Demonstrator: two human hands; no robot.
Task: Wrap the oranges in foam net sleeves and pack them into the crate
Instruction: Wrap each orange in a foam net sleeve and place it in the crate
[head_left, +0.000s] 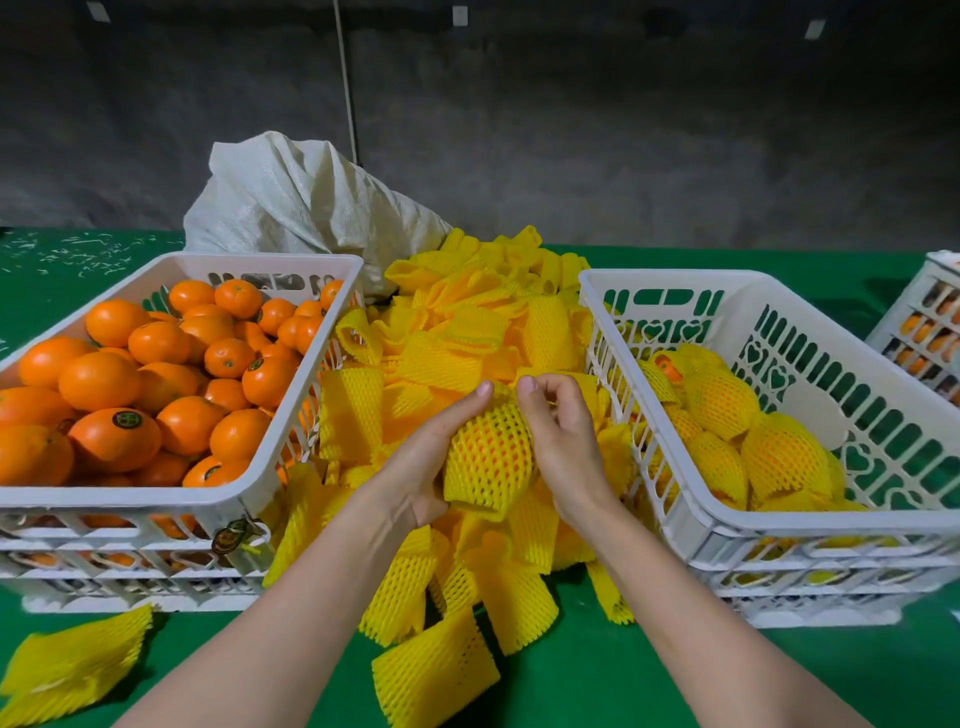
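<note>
now my left hand (428, 460) cups the sleeved orange (491, 460), right hand (563, 441) pinches its net top, orange between both palms, above the sleeve pile (467, 332).

Readable text: none; no word or number is clear enough to read.
Stickers on fruit: small dark round stickers (127, 419) with a gold mark sit on some oranges (98, 381) in the left crate (156, 501); the print is too small and blurred.
Sticker on crate: a similar round label (228, 538) at the near corner of the left crate; not legible.
Right crate (675, 275): its walls carry only cut-out hearts and slots.
</note>
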